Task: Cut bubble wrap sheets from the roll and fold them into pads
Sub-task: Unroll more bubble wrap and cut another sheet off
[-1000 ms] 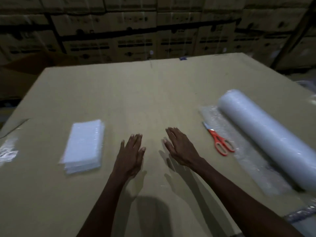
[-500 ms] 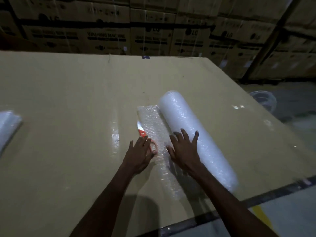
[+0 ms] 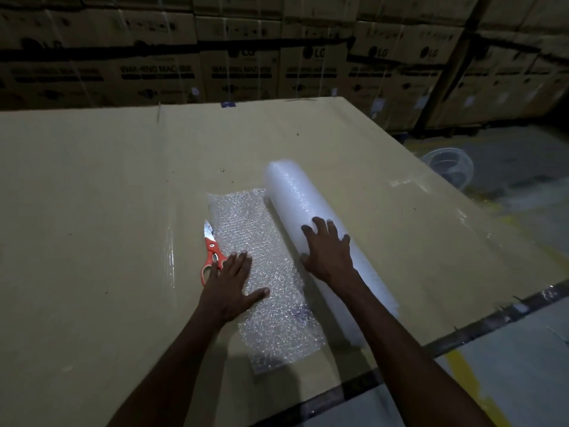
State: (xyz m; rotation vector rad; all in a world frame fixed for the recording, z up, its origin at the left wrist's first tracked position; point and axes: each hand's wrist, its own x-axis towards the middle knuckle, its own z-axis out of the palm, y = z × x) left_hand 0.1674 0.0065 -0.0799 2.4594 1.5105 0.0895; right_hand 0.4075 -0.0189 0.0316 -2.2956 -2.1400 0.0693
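Observation:
A white bubble wrap roll (image 3: 295,198) lies on the cardboard work surface (image 3: 107,195), running from the middle toward the near right edge. A flat stretch of unrolled bubble wrap (image 3: 261,241) extends to its left. My right hand (image 3: 328,252) rests on top of the roll with fingers spread. My left hand (image 3: 232,285) presses flat on the left edge of the unrolled sheet. Orange-handled scissors (image 3: 211,248) lie on the surface just left of the sheet, partly under my left fingers.
Stacked cardboard cartons (image 3: 240,66) form a wall behind the surface. To the right the surface ends at an edge (image 3: 462,337) above a grey floor, where a round wire fan guard (image 3: 448,167) lies.
My view swung right, away from the stack of folded pads. Both hands came to the roll. The right hand pushed it rightward, laying out a wider strip, and the left hand now presses the sheet.

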